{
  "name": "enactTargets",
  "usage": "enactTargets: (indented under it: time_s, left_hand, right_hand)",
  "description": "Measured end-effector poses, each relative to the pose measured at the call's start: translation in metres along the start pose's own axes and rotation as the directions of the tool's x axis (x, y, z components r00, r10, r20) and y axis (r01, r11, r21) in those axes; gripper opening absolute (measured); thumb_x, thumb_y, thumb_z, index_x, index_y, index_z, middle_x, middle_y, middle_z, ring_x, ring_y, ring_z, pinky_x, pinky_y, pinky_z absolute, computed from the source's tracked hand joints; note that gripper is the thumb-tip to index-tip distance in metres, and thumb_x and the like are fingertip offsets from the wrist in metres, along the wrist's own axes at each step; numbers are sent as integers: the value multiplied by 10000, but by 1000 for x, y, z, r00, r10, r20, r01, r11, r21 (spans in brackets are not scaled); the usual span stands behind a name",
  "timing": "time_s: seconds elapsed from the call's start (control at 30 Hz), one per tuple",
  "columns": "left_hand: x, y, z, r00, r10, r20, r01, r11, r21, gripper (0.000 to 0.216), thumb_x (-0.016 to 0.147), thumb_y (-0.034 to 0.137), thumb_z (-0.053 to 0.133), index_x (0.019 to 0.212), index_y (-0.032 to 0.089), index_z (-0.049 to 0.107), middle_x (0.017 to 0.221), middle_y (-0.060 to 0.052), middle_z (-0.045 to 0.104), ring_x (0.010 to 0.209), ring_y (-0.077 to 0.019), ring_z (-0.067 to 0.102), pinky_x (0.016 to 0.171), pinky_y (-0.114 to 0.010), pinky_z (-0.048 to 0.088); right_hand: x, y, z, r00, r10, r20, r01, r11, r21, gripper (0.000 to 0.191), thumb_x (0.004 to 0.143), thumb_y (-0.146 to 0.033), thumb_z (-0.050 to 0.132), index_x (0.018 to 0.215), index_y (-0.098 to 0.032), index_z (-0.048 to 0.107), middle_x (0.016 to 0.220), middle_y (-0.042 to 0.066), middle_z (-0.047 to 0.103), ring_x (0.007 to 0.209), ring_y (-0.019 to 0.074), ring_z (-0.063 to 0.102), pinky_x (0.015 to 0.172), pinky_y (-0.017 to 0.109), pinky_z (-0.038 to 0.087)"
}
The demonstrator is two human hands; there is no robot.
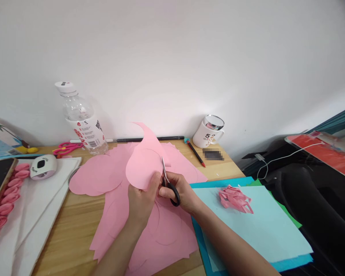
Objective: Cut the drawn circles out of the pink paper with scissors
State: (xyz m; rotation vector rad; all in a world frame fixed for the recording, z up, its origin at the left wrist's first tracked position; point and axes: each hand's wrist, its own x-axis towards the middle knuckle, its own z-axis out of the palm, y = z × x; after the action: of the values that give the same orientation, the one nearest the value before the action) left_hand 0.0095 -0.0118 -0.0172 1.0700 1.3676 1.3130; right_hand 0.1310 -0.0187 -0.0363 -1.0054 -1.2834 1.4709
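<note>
My left hand (142, 201) pinches the lower edge of a pink paper piece (143, 168), raised above the table. A curved strip of the same paper sticks up from it and tapers to a point at the top. In my right hand (178, 189) is a pair of scissors (174, 193) with black handles. Their blades point up along the right side of the round pencil line, at the paper's edge. Beneath both hands lie stacked pink sheets (172, 234) with circles drawn on them. Several cut pink paper circles (96, 174) overlap to the left.
A plastic bottle (84, 126), pink scissors (67, 148) and a white mug (208, 131) stand or lie near the wall. Crumpled pink scraps (235, 198) rest on light blue paper (258, 230) at right. Pink paper rolls (10, 197) line the left side.
</note>
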Motion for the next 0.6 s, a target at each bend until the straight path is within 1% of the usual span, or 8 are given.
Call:
enactTargets:
  time_s: [0.3,0.5,0.6]
  left_hand:
    - [0,0,-1,1000,27,11,-27,1000,6,214,640,339,658,543,153,615,551,-38,664,569,-190,645,491,-234,494]
    - [0,-1,-1,999,47,15,-47,999,19,202,656,336,650,571,156,616,550,-28,660,569,-179,639,509,-229,495]
    - [1,-3,-2,998,56,8,-56,998,27,201,656,341,657,594,152,625,595,-40,685,606,-188,654,529,-231,502]
  right_hand:
    - [-1,-4,2,1000,14,-20,-15,999,-33,421,633,-515,723,663,-163,494,542,-40,408,528,90,335,474,223,260]
    - [-1,-2,1,1000,-2,-6,2,1000,-13,397,663,-491,712,658,-166,484,524,-39,441,505,90,369,480,225,282]
    - [-1,-1,1,1000,-2,0,2,1000,-10,383,677,-474,709,657,-165,484,523,-41,452,492,84,370,478,223,282]
